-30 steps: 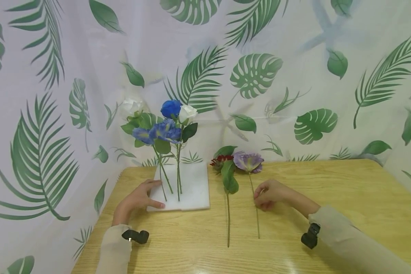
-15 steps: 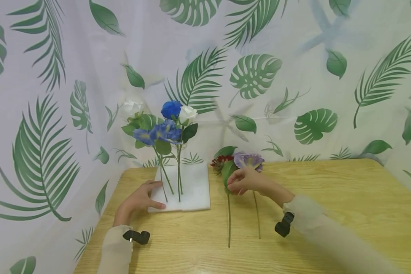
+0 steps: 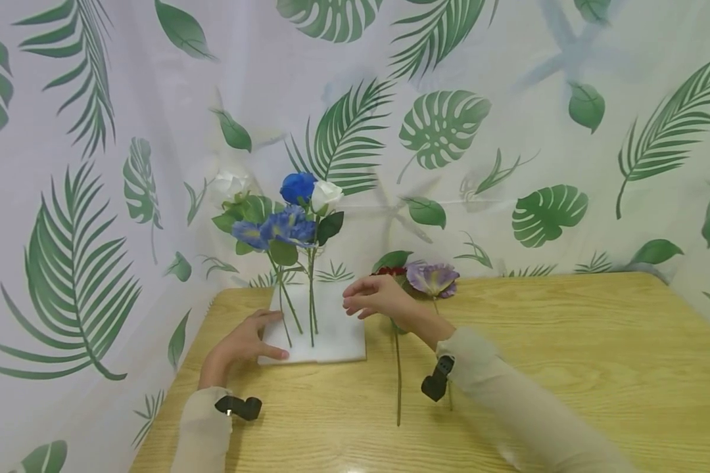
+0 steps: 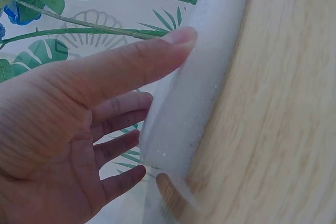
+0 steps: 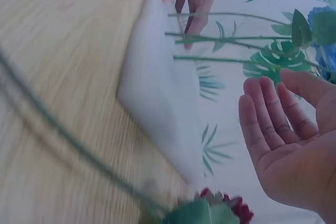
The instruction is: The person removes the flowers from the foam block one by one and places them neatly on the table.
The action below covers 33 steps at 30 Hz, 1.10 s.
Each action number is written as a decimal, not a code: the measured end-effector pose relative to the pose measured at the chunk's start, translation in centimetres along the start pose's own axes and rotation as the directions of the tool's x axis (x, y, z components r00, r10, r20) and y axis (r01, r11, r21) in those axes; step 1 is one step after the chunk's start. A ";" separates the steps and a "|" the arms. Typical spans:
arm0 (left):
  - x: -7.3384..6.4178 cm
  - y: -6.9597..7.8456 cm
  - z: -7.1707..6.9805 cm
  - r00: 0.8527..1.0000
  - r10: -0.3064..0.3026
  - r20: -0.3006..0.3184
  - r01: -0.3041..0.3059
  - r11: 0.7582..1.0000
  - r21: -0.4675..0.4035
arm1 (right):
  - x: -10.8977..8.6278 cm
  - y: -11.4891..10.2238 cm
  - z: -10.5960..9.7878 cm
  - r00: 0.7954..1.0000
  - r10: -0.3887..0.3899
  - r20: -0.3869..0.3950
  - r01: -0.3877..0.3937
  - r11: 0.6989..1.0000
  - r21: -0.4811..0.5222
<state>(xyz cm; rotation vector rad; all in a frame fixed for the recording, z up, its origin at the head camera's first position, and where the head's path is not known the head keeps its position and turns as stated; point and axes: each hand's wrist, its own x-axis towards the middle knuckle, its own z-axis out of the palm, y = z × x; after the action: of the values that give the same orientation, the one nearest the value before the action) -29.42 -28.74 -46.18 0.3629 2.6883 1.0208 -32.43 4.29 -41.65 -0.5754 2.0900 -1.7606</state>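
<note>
A white foam block point(image 3: 340, 343) lies on the table with several flowers standing in it: a blue rose point(image 3: 298, 188), a white rose point(image 3: 327, 196), blue iris-like blooms point(image 3: 286, 226) and a larger white flower point(image 3: 231, 186). My left hand point(image 3: 245, 338) rests at the block's left side. Its thumb point(image 4: 178, 40) lies straight on the foam and its fingers spread by the edge. Above the block's right side hovers my right hand point(image 3: 384, 302). It holds nothing, and the right wrist view shows its fingers point(image 5: 262, 114) loosely bent, away from the stems.
A dark red flower point(image 3: 388, 270) and a purple flower point(image 3: 433, 279) lie on the wooden table point(image 3: 568, 341) right of the block, partly behind my right hand and arm. A leaf-print curtain point(image 3: 509, 131) hangs behind and left of the table.
My right hand has moved left from beside the purple flower's stem, over the red flower, to the foam block. My left hand stays at the block; the flowers have not visibly moved.
</note>
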 end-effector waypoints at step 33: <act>0.3 -0.3 0.0 1.000 -0.002 -0.015 0.002 1.000 0.020 | 3.6 1.3 6.5 0.998 0.059 0.015 -0.060 0.993 0.104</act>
<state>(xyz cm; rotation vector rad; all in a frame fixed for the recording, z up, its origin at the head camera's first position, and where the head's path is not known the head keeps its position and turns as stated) -29.72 -28.88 -46.47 0.3579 2.7135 1.0004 -32.30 -2.86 -44.07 -0.4879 1.9733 -1.8155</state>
